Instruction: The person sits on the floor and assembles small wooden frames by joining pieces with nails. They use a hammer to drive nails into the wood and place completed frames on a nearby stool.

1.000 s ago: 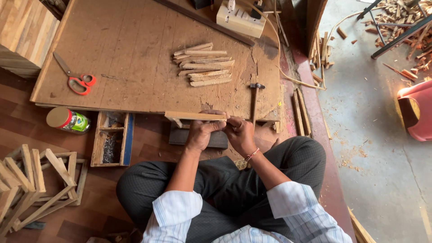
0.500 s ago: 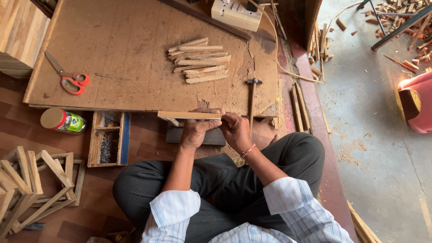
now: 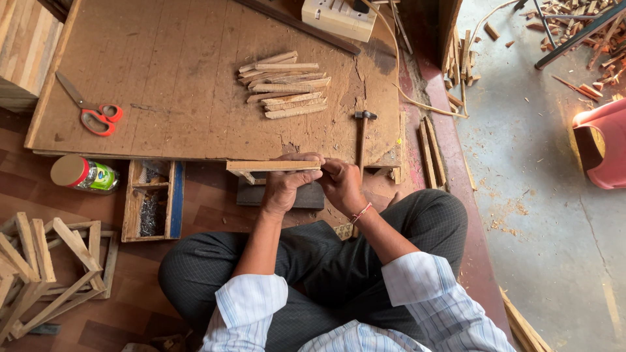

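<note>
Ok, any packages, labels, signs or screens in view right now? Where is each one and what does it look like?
Jar: lying on its side on the floor left of the wooden nail tray, cylindrical, tan lid, green and white label with red near the lid.
Socket box: at the far edge of the work board, cream rectangular box, no readable label from here.
No signs or screens in view.

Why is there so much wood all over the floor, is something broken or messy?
Nothing looks broken. Wood scraps lie scattered on the grey floor at the upper right, and sawdust dusts it beside the person's knee. On the board the wood strips sit in a loose pile, and both hands hold a wooden piece.
</note>
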